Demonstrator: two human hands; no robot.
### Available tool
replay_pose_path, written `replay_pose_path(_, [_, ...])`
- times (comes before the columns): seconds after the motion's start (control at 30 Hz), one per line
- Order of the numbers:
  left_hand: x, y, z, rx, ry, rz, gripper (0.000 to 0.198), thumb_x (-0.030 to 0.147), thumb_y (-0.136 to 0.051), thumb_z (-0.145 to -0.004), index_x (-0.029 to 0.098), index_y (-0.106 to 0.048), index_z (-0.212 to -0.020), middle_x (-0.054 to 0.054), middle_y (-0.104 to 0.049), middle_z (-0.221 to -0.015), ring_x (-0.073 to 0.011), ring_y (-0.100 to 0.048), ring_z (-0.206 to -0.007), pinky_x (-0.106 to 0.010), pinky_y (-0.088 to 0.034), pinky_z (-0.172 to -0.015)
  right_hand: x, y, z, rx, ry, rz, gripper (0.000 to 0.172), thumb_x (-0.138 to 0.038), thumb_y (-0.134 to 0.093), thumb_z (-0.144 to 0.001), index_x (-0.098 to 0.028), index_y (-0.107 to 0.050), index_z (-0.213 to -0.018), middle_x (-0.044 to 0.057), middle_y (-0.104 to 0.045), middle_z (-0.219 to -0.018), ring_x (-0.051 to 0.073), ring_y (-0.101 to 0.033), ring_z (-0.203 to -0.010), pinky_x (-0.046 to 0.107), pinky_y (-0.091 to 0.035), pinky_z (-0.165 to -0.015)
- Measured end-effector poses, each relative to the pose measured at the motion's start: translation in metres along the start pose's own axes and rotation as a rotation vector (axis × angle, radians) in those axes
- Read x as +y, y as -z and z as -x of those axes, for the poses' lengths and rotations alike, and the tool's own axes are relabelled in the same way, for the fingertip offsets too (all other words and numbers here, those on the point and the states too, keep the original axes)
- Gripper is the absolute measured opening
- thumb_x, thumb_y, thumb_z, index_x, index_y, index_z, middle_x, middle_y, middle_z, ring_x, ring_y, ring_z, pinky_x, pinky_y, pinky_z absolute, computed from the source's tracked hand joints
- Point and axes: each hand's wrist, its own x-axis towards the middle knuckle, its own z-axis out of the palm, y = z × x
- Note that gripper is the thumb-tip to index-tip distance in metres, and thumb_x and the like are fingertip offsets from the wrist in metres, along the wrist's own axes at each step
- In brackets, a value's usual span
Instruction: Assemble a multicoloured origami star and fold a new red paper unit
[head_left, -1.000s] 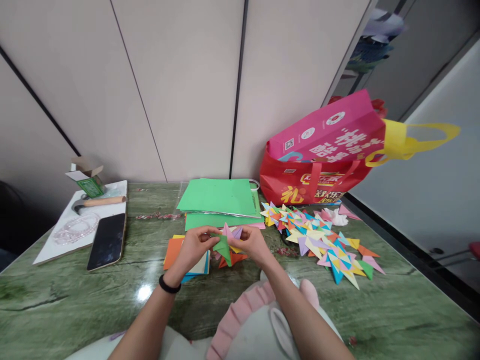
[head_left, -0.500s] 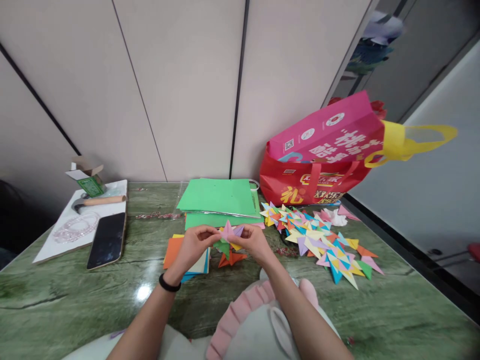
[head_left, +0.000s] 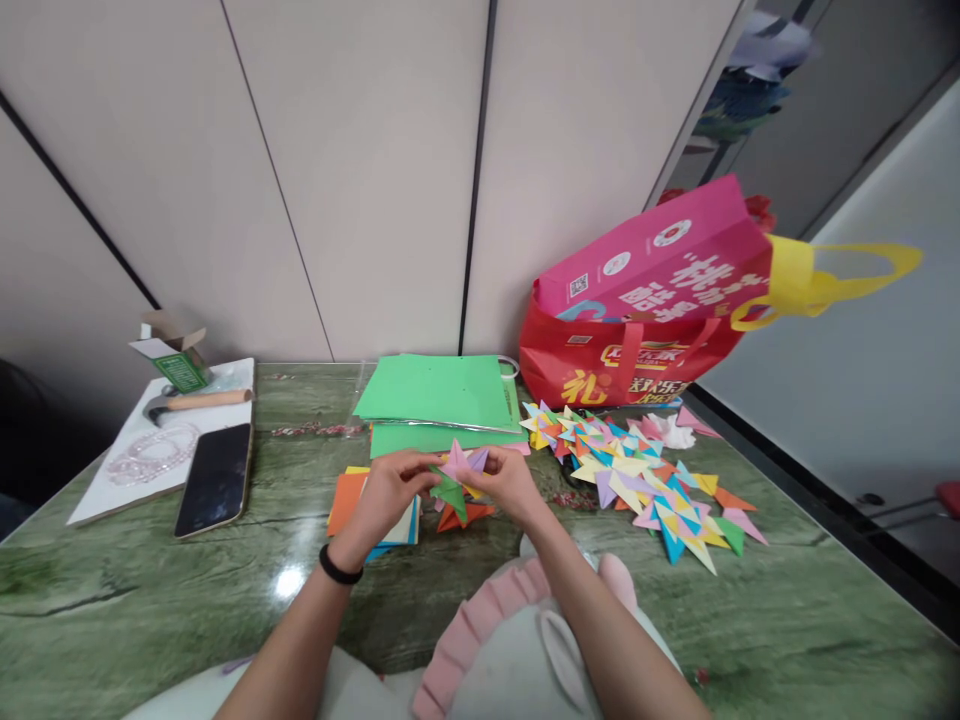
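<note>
Multicoloured folded-paper piece [head_left: 454, 467] held in front of the green sheets [head_left: 439, 390], left hand [head_left: 392, 488] pinching one side, right hand [head_left: 513, 487] the other, orange folded paper [head_left: 474, 515] and square papers [head_left: 346, 499] also in front, pointed paper pieces [head_left: 637, 470] and red bag [head_left: 574, 350] to their right, phone [head_left: 215, 480] to their left.
</note>
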Motion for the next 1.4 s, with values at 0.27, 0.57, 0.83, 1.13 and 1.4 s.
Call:
replay_pose_path(0.27, [-0.001,0.004,-0.001,-0.055,-0.167,-0.247,0.006,0.014,-0.061,-0.068,0.018,-0.066,-0.067,-0.002,-0.065,-0.072,-0.012,-0.058,-0.063,-0.021,-0.045,-0.055,0.0,-0.001,0.0,-0.011,-0.008,0.013,0.026,-0.032,-0.072,-0.055,-0.012,-0.061,-0.068,-0.001,-0.061,-0.06,0.01,-0.049,-0.05,0.022,-0.037,-0.048])
replay_pose_path(0.57, [0.002,0.003,0.0,-0.022,-0.153,-0.173,0.007,0.02,-0.059,-0.072,0.017,-0.058,-0.065,-0.002,-0.061,-0.078,-0.0125,-0.057,-0.07,-0.022,-0.045,-0.058,-0.004,-0.002,0.002,-0.053,-0.045,-0.029,0.03,-0.035,-0.074,-0.054,-0.012,-0.063,-0.071,0.0,-0.063,-0.062,0.011,-0.053,-0.052,0.022,-0.04,-0.05])
replay_pose_path(0.83, [-0.002,-0.005,-0.001,0.05,-0.078,-0.142,0.011,0.027,-0.058,-0.072,0.017,-0.057,-0.067,0.003,-0.056,-0.058,-0.0102,-0.05,-0.051,-0.021,-0.04,-0.048,0.004,-0.003,0.001,-0.134,-0.045,-0.113,0.03,-0.034,-0.076,-0.054,-0.012,-0.064,-0.071,0.001,-0.065,-0.066,0.013,-0.057,-0.057,0.025,-0.044,-0.057])
replay_pose_path(1.13, [-0.002,-0.006,0.0,0.11,-0.098,-0.186,0.014,0.029,-0.059,-0.071,0.016,-0.058,-0.064,0.002,-0.057,-0.059,-0.0105,-0.049,-0.053,-0.021,-0.039,-0.05,-0.003,-0.004,0.004,-0.182,-0.07,-0.204,0.039,-0.034,-0.077,-0.051,-0.013,-0.067,-0.081,0.003,-0.069,-0.075,0.015,-0.061,-0.064,0.029,-0.048,-0.065])
replay_pose_path(1.4, [-0.002,-0.003,0.0,0.053,-0.117,-0.167,0.006,0.023,-0.063,-0.068,0.018,-0.066,-0.068,-0.002,-0.064,-0.071,-0.0115,-0.054,-0.057,-0.022,-0.042,-0.052,0.001,-0.004,0.002,-0.117,-0.041,-0.119,0.032,-0.033,-0.077,-0.051,-0.013,-0.065,-0.072,0.001,-0.067,-0.067,0.014,-0.059,-0.058,0.026,-0.046,-0.058])
